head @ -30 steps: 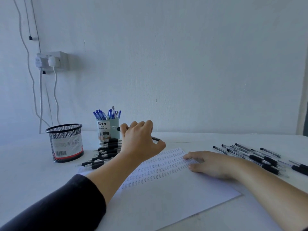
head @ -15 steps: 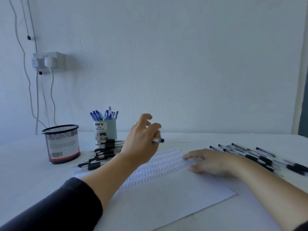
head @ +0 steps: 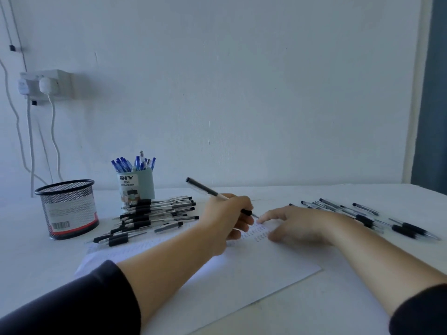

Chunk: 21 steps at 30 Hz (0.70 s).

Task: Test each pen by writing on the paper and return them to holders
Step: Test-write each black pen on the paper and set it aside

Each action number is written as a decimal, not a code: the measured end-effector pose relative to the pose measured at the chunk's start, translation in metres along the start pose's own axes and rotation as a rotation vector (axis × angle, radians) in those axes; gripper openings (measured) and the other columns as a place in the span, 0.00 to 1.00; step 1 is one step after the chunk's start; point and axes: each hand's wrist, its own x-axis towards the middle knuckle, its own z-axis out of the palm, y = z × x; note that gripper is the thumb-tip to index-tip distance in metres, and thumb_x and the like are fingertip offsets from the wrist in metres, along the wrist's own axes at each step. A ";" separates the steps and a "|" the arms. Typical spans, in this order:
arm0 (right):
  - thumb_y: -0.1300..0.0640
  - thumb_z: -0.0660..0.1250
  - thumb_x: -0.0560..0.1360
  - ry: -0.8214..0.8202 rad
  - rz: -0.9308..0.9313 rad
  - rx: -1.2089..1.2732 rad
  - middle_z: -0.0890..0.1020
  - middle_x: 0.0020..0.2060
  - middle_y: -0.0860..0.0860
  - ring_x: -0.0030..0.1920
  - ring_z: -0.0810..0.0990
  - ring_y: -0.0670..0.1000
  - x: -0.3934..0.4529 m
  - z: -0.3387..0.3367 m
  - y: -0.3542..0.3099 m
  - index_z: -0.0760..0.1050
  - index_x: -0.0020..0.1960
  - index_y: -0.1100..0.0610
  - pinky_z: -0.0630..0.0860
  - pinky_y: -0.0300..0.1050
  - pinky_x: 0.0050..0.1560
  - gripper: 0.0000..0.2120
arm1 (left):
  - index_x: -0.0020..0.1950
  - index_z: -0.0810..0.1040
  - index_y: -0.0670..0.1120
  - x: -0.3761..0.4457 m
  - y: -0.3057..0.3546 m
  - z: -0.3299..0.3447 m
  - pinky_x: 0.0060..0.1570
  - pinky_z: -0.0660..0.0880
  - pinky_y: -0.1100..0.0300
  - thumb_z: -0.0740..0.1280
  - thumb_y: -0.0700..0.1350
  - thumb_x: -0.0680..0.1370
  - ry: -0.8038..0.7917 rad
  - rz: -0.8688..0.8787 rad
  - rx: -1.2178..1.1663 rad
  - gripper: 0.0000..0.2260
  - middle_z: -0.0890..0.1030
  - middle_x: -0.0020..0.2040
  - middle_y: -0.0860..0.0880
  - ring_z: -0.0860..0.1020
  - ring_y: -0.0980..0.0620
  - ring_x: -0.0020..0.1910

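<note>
Pen (head: 219, 197) gripped in my left hand (head: 223, 222), tip at the paper (head: 254, 274) mid-table; my right hand (head: 298, 224) lay flat on it. Black pens (head: 154, 215) left, more (head: 362, 215) right; mesh holder (head: 67, 209) seemingly unfilled.

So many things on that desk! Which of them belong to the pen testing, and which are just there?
Part of the job:
- pen gripped in the left hand
- paper, pressed flat by the right hand
- black pens at left and at right
- mesh holder
- blue pen cup

Just there:
- wall socket
- cables
</note>
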 end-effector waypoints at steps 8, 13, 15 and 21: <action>0.48 0.69 0.71 -0.041 0.005 0.030 0.66 0.71 0.43 0.70 0.65 0.48 -0.001 0.003 -0.002 0.67 0.68 0.36 0.63 0.44 0.65 0.27 | 0.32 0.74 0.44 -0.002 -0.010 0.008 0.22 0.59 0.69 0.64 0.38 0.69 0.082 0.108 0.323 0.05 0.78 0.25 0.48 0.64 0.57 0.17; 0.48 0.69 0.71 -0.051 0.000 0.025 0.65 0.72 0.43 0.71 0.63 0.48 0.002 0.003 -0.003 0.66 0.68 0.36 0.61 0.44 0.66 0.27 | 0.28 0.71 0.44 0.001 -0.012 0.004 0.22 0.59 0.69 0.63 0.37 0.68 0.115 0.124 0.386 0.08 0.76 0.22 0.48 0.63 0.56 0.17; 0.49 0.69 0.71 -0.053 -0.001 0.029 0.64 0.72 0.43 0.71 0.63 0.48 0.001 0.003 -0.003 0.66 0.68 0.36 0.61 0.43 0.64 0.27 | 0.27 0.72 0.44 0.002 -0.014 0.005 0.24 0.60 0.68 0.64 0.38 0.68 0.111 0.136 0.409 0.09 0.76 0.22 0.48 0.64 0.55 0.18; 0.50 0.68 0.73 -0.052 0.000 0.034 0.65 0.72 0.44 0.71 0.64 0.48 -0.003 0.003 -0.005 0.66 0.69 0.38 0.61 0.42 0.61 0.27 | 0.26 0.72 0.45 0.003 -0.018 0.005 0.27 0.63 0.65 0.65 0.38 0.68 0.107 0.162 0.429 0.10 0.76 0.22 0.49 0.66 0.54 0.22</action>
